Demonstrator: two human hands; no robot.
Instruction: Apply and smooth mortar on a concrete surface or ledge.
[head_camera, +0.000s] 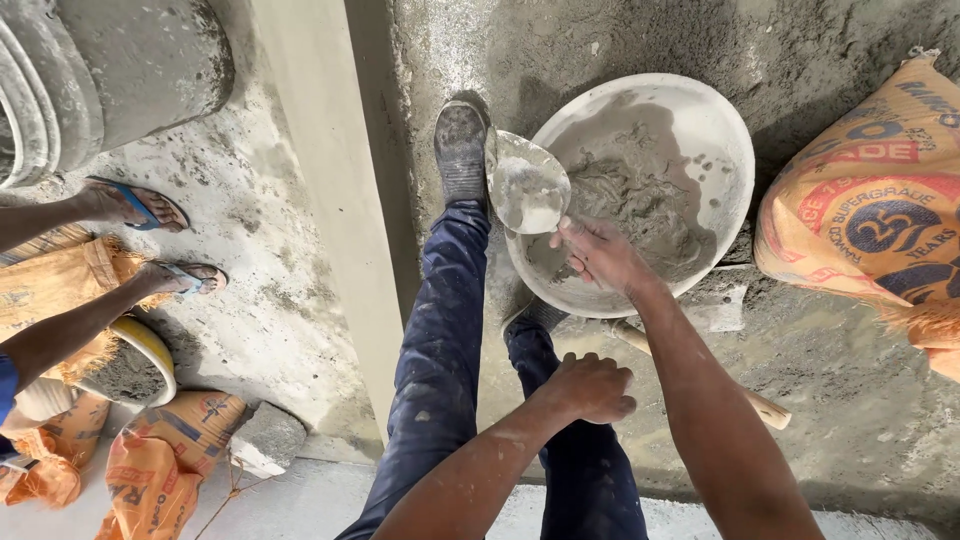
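Observation:
My right hand (600, 252) grips the handle of a mortar-coated trowel (527, 185) held over the near left rim of a wide round pan (720, 130). The pan sits on the concrete floor and holds wet grey mortar (640, 200). My left hand (592, 387) rests closed in a fist on my knee, holding nothing. My legs in dark blue trousers (440, 340) stand beside the pan, one dusty shoe (460, 150) touching its left side.
An orange printed cement sack (870, 200) lies right of the pan. A wooden handle (760, 405) lies under my right arm. Another person's sandalled feet (150, 210) stand at left, by more sacks (165, 460), a stone block (265, 437) and a grey drum (100, 70).

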